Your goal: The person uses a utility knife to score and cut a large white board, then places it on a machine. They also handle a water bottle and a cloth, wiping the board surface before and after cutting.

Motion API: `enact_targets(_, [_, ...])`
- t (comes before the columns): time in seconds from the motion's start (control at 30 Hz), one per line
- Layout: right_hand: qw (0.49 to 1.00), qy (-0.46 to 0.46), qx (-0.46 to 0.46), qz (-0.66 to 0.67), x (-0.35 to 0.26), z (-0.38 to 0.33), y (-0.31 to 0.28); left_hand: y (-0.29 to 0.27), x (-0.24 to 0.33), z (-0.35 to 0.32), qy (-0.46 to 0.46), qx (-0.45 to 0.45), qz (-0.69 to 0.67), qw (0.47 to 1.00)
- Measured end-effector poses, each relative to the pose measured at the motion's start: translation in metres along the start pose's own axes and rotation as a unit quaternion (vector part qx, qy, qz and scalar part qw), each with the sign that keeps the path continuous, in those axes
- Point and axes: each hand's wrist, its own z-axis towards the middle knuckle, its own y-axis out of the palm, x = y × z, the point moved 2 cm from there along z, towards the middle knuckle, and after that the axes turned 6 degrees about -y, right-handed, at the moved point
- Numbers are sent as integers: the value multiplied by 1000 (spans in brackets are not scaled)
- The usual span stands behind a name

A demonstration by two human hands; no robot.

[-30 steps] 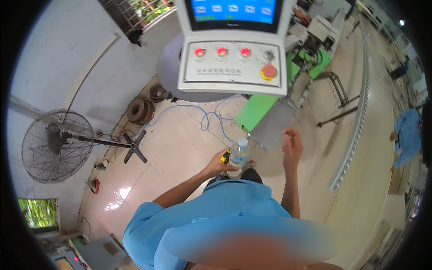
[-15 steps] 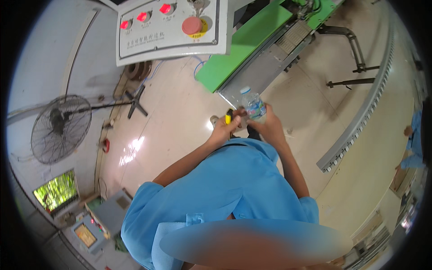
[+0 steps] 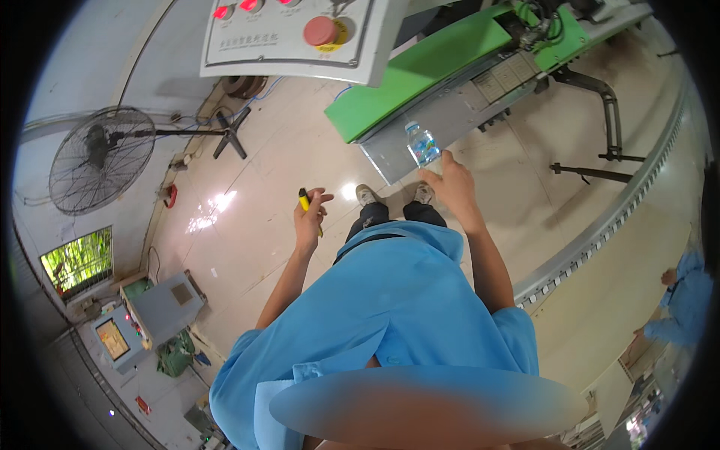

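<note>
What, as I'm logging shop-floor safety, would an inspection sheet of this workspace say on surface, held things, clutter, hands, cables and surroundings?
Surface: pale tiled floor, glossy, with bright reflections.
Held things: clear plastic bottle, cap on; slim yellow-and-black tool, exact kind unclear.
Clutter: green cloth-like bundle at lower left.
Hands: left hand holds the tool in its fingers; right hand grips the bottle's lower end.
Cables: blue line on the floor beyond the control panel; plugs not discernible.
Surroundings: green-topped machine ahead, standing fan at left, another person in blue at far right.
</note>
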Motion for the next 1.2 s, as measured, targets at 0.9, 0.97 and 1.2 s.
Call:
enact_targets(0.9, [981, 66, -88, 159, 71, 30, -48, 13, -29, 12, -58, -30, -1, 998])
enact_targets(0.97, [981, 55, -111, 148, 61, 27, -43, 12, -28, 14, -58, -32, 2, 998])
enact_targets(1.2, [981, 120, 37, 146, 88, 65, -100, 0, -29, 18, -63, -11, -6, 998])
